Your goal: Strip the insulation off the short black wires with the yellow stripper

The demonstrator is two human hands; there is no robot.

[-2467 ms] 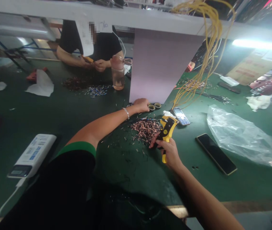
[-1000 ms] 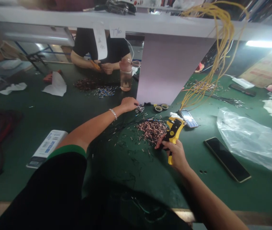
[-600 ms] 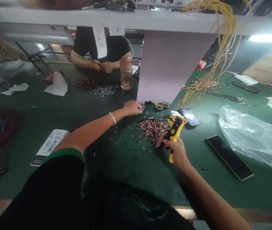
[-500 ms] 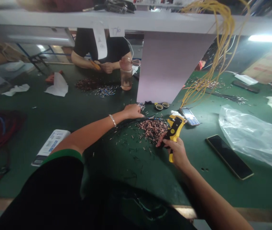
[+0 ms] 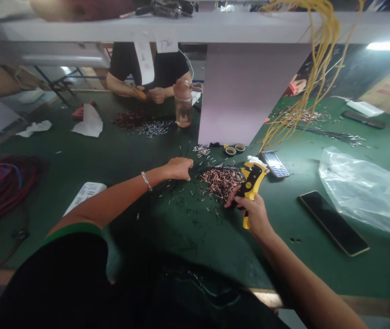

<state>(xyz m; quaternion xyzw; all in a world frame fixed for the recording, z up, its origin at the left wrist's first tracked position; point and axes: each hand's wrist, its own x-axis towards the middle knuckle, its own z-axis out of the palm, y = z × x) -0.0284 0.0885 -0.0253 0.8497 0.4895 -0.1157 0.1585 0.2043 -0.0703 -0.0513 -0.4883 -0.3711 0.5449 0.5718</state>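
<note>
Head view. The right hand (image 5: 254, 215) is closed around the grip of a yellow-and-black wire stripper (image 5: 250, 188), fingers wrapped and thumb on top. The tool's long axis runs nearly upright, its head pointing away from the person and slightly right, its yellow handle end pointing down toward the person. No brand is legible. The tool sits just above the mat, beside a heap of copper-tipped wire offcuts (image 5: 220, 183).

The left hand (image 5: 178, 168) has its fingers curled down at thin dark wires (image 5: 201, 170) left of the heap (whether it pinches them cannot be told). A silver bracelet (image 5: 146, 181) circles that wrist.

Further off on the green mat (image 5: 291, 269) lie a keypad phone (image 5: 275, 164) and a black smartphone (image 5: 333, 223). A hanging white card (image 5: 166, 44) appears to read "T760". Across the bench, a co-worker's hands (image 5: 157, 95) hold an orange-handled tool (image 5: 140, 93).
</note>
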